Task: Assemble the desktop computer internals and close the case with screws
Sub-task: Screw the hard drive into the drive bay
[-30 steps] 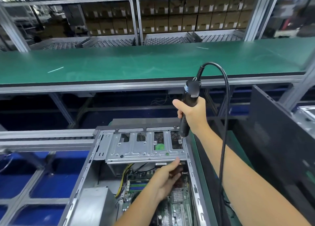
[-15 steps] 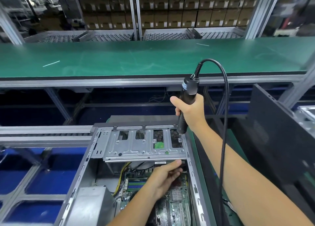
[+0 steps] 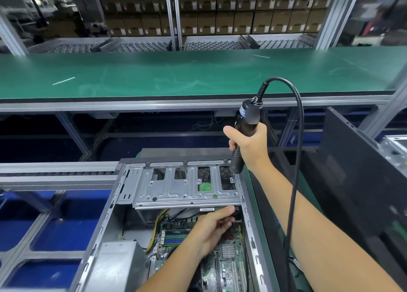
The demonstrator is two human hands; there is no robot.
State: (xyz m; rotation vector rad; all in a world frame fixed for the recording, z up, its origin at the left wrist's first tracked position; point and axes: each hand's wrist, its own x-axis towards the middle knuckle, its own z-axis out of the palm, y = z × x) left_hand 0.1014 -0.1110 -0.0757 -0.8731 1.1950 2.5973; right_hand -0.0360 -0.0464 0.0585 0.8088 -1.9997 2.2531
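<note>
Low centre, left hand (image 3: 212,228) is reaching under the drive cage (image 3: 187,188), fingers curled, contents unclear. Above it, right hand (image 3: 248,147) is gripping the electric screwdriver (image 3: 243,135), bit meeting the cage's right corner. Risk: tilted bit slipping, stripping the screw.

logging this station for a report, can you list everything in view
computer case: one, grey metal, open, bottom centre
drive bracket: one, silver, across the far end of the case
motherboard: one, green, inside the case
power supply: one, silver box, near left corner of the case
electric screwdriver: one, black, upright, tip at the bracket's far right corner
cable: one, black, loops from the screwdriver top
conveyor belt: one, green, beyond the case
cardboard boxes: many, brown, on back shelves
side panel: one, black, at right
left hand: one, under the bracket's near edge
right hand: one, grips the screwdriver
</note>
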